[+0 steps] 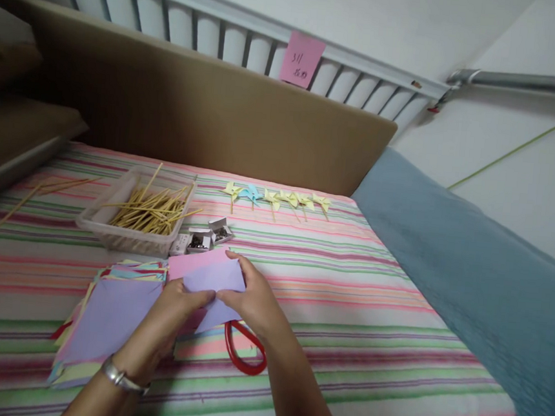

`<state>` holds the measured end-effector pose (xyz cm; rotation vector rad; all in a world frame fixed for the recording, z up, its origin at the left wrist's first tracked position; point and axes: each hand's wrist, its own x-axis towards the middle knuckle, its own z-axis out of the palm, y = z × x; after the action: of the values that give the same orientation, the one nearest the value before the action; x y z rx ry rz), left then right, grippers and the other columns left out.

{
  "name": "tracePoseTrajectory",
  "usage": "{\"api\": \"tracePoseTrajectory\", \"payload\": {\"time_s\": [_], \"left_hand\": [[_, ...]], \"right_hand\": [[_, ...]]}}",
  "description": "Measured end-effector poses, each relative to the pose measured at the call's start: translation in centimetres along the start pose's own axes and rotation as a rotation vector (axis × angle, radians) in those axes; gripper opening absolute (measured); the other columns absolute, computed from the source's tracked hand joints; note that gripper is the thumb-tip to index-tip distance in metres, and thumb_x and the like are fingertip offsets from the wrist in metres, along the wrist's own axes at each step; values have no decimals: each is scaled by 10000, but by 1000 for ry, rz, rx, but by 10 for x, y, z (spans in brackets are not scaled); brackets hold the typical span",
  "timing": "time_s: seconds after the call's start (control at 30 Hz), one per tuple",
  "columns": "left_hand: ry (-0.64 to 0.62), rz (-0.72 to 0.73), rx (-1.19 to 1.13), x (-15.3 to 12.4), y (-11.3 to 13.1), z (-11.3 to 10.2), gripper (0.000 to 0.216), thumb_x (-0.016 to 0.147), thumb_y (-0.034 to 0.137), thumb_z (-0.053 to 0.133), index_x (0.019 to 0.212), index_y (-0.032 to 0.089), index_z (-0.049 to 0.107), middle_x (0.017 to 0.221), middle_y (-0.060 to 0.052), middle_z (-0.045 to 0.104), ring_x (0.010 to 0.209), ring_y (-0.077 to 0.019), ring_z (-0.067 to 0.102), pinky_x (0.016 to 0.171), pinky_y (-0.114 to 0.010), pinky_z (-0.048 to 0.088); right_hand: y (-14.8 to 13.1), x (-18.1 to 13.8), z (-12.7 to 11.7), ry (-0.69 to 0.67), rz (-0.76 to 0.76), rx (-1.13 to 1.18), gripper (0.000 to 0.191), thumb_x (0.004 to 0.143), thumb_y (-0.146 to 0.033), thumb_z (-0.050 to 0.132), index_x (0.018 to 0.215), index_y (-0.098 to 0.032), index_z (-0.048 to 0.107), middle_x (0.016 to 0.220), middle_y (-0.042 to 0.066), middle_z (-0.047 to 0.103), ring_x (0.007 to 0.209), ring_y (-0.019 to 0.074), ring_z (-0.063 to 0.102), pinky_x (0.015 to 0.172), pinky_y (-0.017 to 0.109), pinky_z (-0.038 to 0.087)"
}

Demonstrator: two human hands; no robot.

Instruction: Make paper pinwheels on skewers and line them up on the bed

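A sheet of purple paper [211, 275] is gripped between my left hand [182, 303] and my right hand [249, 293], thumbs meeting near its lower middle. My right fingers reach round its upper right side; most of my left fingers are hidden behind the sheet. Pink paper [188, 263] shows behind it. Under my right wrist lie scissors with a red handle [246, 362], their blades hidden by paper. To the left of my left hand rests a stack of coloured paper sheets [112, 316], purple on top.
A clear plastic box [129, 241] holds many thin sticks [153, 210]. Small open boxes of metal pins [200, 241] stand beside it. Several paper pinwheels [272, 198] lie in a row at the back. A cardboard panel [217, 118] borders the striped cloth [367, 345].
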<state>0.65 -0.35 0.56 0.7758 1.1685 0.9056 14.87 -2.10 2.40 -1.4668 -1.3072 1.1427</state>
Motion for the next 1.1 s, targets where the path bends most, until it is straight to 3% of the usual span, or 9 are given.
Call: {"api": "tracePoseTrajectory", "payload": {"time_s": [0.17,0.37,0.57,0.7,0.77,0.87,0.97,1.1], "left_hand": [[36,2,-44,2,-5,1,280,509,213,789,766,121,724,677,-64,737,609,-209,659,609,-296,495],[-134,-21,-211,1,-7,-2,197,585,235,780,743,130,726,693,-64,743,624,-175,655,648,-273,490],[-104,-9,-229,1,0,-5,218,570,236,777,747,120,728,656,-64,733,595,-173,646,641,-270,484],[-51,32,-275,-1,20,-14,142,559,194,760,673,122,716,622,-61,724,549,-166,630,613,-260,480],[-35,56,-288,-1,28,-21,115,562,180,752,653,122,713,628,-65,725,564,-169,636,617,-256,480],[-35,80,-313,0,34,-31,129,559,176,751,673,122,723,656,-70,731,611,-185,650,653,-267,490],[-28,81,-328,3,33,-39,126,543,174,763,652,125,723,633,-61,726,595,-175,637,642,-262,488],[-55,70,-299,5,31,-42,87,549,188,761,588,132,707,584,-41,706,542,-147,602,583,-234,462]], "right_hand": [[0,2,0,-2,54,65,636,612,-140,630,1230,-248,522,839,-5,642,674,168,582,573,257,468],[1,4,8,73,83,244,635,608,-157,641,1228,-215,518,919,23,662,777,199,618,644,289,487],[8,9,12,69,46,303,590,650,-233,667,1220,-207,517,891,23,676,740,195,633,637,297,504],[3,5,7,154,-135,159,423,797,-303,582,1208,-212,546,846,27,656,734,171,624,698,309,511],[-1,1,4,192,-320,-5,305,814,-235,561,1113,-227,623,974,56,657,909,194,617,854,350,484],[-5,-5,4,98,-520,-209,319,788,-114,550,1039,-271,669,1257,57,568,1190,227,498,1023,402,380],[-6,-8,7,9,-549,-319,350,778,-66,543,1012,-289,677,1420,27,426,1316,226,371,1077,420,316],[-5,-7,10,6,-559,-376,251,760,-78,604,893,-265,706,1443,29,402,1350,230,318,1097,423,275]]}}
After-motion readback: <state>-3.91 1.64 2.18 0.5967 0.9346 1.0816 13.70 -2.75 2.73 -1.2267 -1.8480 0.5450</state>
